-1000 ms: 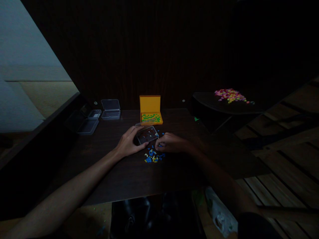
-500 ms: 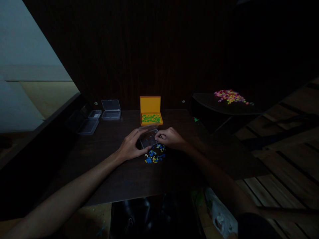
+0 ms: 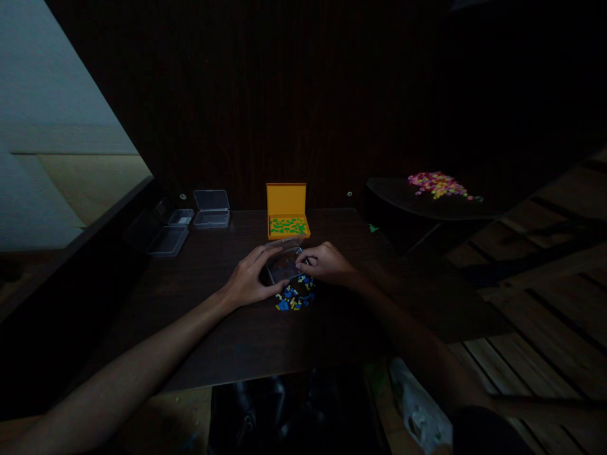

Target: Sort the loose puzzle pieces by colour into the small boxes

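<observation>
Right hand [image 3: 325, 263] has moved from the toy bricks [image 3: 294, 297] to the clear plastic case [image 3: 279, 270], fingers pinched, any hold unclear; left hand [image 3: 249, 276] grips the case, fingers part-spread. Bricks lie just before the case, yellow box [image 3: 286, 198] behind.

Loose pieces [image 3: 283, 305] lie before the case [image 3: 281, 270], a box [image 3: 286, 198] behind it.

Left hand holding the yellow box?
No, the left hand holds the clear box, and the yellow box stands open beyond it.
</observation>
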### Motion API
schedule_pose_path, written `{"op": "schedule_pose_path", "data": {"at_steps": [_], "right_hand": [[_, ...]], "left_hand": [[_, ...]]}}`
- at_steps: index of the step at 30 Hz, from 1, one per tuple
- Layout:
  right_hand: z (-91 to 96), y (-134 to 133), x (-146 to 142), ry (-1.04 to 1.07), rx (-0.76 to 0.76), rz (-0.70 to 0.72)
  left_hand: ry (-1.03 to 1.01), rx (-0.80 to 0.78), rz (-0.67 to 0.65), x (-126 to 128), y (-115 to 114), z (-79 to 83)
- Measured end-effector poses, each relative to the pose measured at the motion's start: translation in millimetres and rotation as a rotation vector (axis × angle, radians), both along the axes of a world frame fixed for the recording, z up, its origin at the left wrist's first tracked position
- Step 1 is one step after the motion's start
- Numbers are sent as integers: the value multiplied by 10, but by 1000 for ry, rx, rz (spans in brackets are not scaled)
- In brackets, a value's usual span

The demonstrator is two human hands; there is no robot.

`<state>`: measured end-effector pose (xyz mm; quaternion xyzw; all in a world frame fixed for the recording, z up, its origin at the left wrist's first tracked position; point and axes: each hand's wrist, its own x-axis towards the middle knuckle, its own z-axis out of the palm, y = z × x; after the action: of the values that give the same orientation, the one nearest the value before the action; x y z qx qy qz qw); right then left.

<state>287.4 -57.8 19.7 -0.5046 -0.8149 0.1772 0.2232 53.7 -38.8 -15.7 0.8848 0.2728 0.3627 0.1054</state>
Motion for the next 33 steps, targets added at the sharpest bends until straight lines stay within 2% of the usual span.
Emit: {"op": "schedule_pose_path", "data": {"at_steps": [2, 5, 8, 11, 18, 24, 33], "right_hand": [[44, -14, 32, 62, -17, 40], [92, -39, 70, 119, -97, 196], [88, -59, 70, 81, -200, 379], [50, -67, 37, 4, -235, 465], [-7, -62, 1, -66, -236, 518], [-2, -49, 24, -118, -221, 494], [-25, -70, -6, -47, -223, 495]], "left_hand": [[8, -10, 14, -11, 14, -2], [9, -19, 19, -31, 43, 0], [-1, -22, 26, -48, 72, -2], [-4, -27, 39, -57, 88, -8], [-3, -20, 28, -52, 92, -10], [6, -31, 40, -54, 97, -8], [-2, -31, 24, -53, 94, -3]]}}
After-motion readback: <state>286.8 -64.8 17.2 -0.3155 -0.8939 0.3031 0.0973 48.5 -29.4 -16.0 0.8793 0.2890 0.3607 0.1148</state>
